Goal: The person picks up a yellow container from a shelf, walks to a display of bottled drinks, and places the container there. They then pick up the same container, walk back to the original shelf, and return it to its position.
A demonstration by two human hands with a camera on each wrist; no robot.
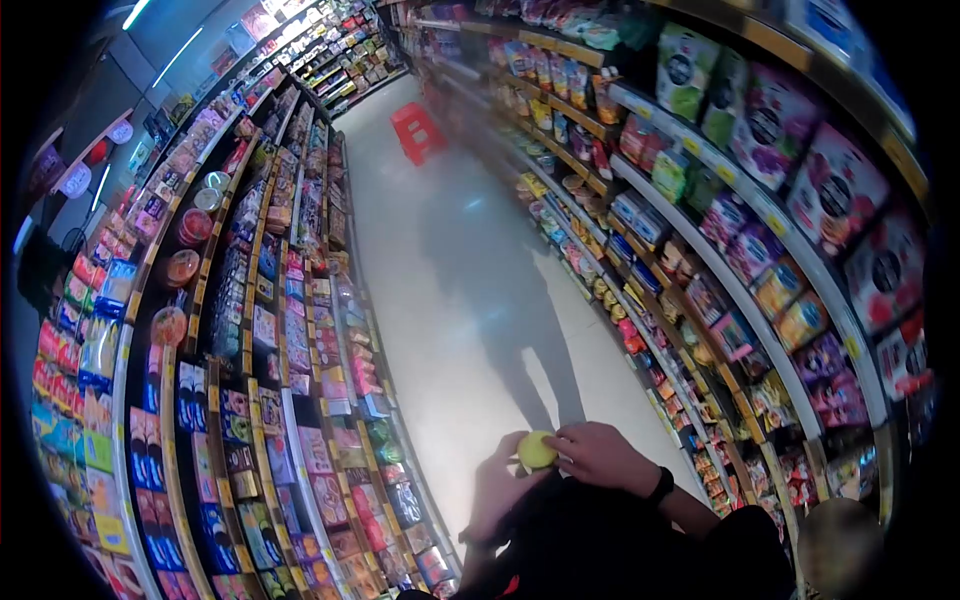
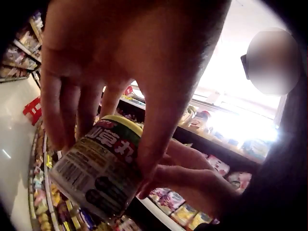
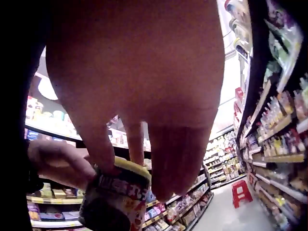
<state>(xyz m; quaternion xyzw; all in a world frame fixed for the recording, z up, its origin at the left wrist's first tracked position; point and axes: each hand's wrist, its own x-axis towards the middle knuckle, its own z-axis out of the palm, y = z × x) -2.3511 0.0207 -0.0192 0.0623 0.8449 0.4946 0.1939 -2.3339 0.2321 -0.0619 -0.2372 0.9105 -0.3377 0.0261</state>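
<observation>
A small labelled jar point(image 2: 96, 168) with a yellow-green lid point(image 1: 537, 450) is held in front of the body. My left hand point(image 1: 496, 490) grips its side, thumb across from the fingers, as the left wrist view shows. From the other side my right hand point(image 1: 607, 458) holds the same jar, its thumb and forefinger at the lid's edge. In the left wrist view the jar tilts, its printed label and barcode facing the camera. The right wrist view shows the front of the jar point(image 3: 115, 197), with the left hand's fingers point(image 3: 60, 161) against its side.
Shelves of packaged snacks point(image 1: 330, 470) line the aisle on the left, and more bagged goods point(image 1: 765, 125) fill the right side. A red stool point(image 1: 417, 133) stands on the pale floor point(image 1: 400, 260) farther ahead. Round tubs point(image 1: 183, 267) sit on a left shelf.
</observation>
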